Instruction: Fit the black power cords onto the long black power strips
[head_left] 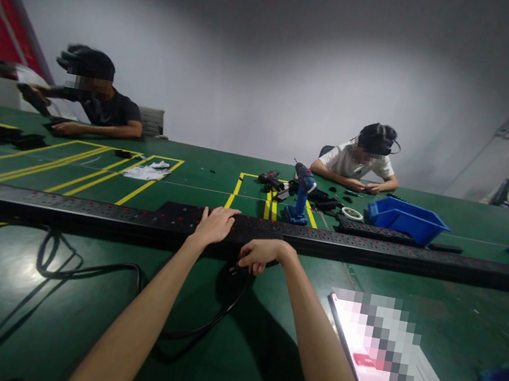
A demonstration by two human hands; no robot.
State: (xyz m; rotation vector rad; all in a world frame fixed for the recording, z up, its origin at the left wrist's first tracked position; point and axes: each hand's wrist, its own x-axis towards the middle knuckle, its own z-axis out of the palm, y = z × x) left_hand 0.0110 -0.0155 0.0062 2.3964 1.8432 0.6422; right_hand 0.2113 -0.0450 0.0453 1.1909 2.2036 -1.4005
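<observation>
Long black power strips (pixel 362 252) lie across the table in front of me, with rows of sockets and small red marks on top. My left hand (pixel 216 226) rests on the top face near the middle, its fingers stretched out towards the far edge. Just right of it, my right hand (pixel 261 255) is closed round a plug (pixel 235 268) at the strip's near side; metal prongs show under the fingers, most of the plug is hidden. A black cable (pixel 217 318) hangs below that hand and curves left over the table.
Behind the strips stand a blue power drill (pixel 302 192) and a blue bin (pixel 407 219). A phone (pixel 364 348) lies at right, partly blurred out. More cable (pixel 92 273) loops at left. Two people sit across the green table (pixel 208 176), one with a dark tool.
</observation>
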